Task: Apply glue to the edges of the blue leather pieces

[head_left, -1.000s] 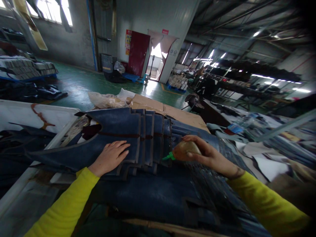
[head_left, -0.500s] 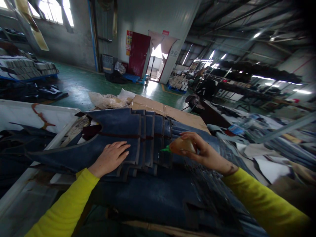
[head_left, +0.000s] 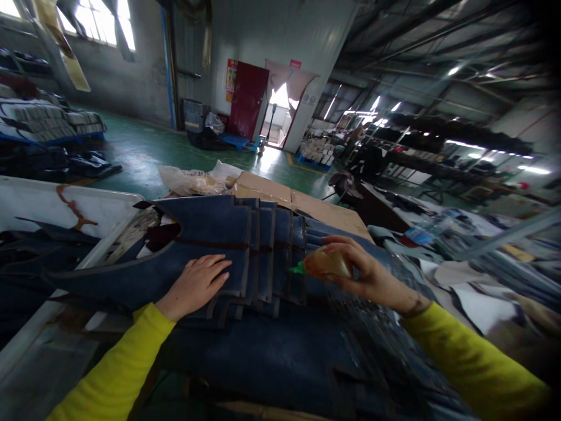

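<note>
1. A worker's left hand (head_left: 193, 287) lay palm down on overlapping dark-blue panels (head_left: 214, 219), fingers slightly apart and gripping nothing; the panels sat stepped edge over edge, with a cardboard sheet (head_left: 331, 214) beyond them.
2. The right hand (head_left: 379, 282) had its fingers clamped around a squeeze bottle (head_left: 326, 263) of amber liquid; the bottle was tilted nearly flat, its green nozzle (head_left: 298, 269) at the rightmost stepped edges, though contact could not be told.
3. Too hard a squeeze could flood an edge or drip liquid onto a panel's face; a dragging nozzle could snag a layer and skew the row; a light left palm could let the stack slide.
</note>
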`<action>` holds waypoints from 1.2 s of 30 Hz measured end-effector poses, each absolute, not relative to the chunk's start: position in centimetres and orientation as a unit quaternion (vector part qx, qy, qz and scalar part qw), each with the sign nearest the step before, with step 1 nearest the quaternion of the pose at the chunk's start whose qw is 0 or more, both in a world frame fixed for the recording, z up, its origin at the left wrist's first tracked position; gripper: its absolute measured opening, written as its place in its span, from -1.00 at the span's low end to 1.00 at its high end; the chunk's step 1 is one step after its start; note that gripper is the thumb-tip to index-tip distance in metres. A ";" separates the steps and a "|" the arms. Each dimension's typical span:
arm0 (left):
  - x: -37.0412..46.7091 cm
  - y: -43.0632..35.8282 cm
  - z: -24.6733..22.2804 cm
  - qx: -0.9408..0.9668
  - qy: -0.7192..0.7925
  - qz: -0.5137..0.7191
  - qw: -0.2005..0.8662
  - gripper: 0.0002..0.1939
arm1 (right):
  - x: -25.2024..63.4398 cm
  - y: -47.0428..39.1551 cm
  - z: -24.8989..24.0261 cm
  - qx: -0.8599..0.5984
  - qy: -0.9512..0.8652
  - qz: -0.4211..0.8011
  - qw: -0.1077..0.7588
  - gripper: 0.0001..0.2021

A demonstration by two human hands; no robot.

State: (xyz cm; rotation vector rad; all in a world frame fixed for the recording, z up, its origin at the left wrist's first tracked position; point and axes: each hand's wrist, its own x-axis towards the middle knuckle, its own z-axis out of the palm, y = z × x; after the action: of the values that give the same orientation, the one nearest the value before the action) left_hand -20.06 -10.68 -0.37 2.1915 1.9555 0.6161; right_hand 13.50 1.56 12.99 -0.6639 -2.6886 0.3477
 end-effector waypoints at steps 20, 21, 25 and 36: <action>-20.0 -10.8 -0.4 0.726 0.647 0.222 0.073 -0.56 | 12.0 5.1 12.8 -0.260 -0.931 0.060 0.251 -0.61; -20.0 -10.8 -0.5 0.725 0.648 0.222 0.073 -0.56 | 11.8 5.5 12.8 -0.262 -0.928 0.050 0.261 -0.62; -20.1 -10.8 -0.5 0.722 0.653 0.217 0.075 -0.57 | 11.5 6.3 13.3 -0.264 -0.923 0.021 0.281 -0.64; -20.0 -10.7 -0.5 0.723 0.649 0.223 0.075 -0.56 | 11.2 6.9 13.1 -0.273 -0.919 0.032 0.282 -0.64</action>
State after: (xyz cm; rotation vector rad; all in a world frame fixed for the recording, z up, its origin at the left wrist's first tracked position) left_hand -20.00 -10.70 -0.46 2.1702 1.9469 0.6698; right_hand 11.24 6.93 13.14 -0.7317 -2.4615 0.0847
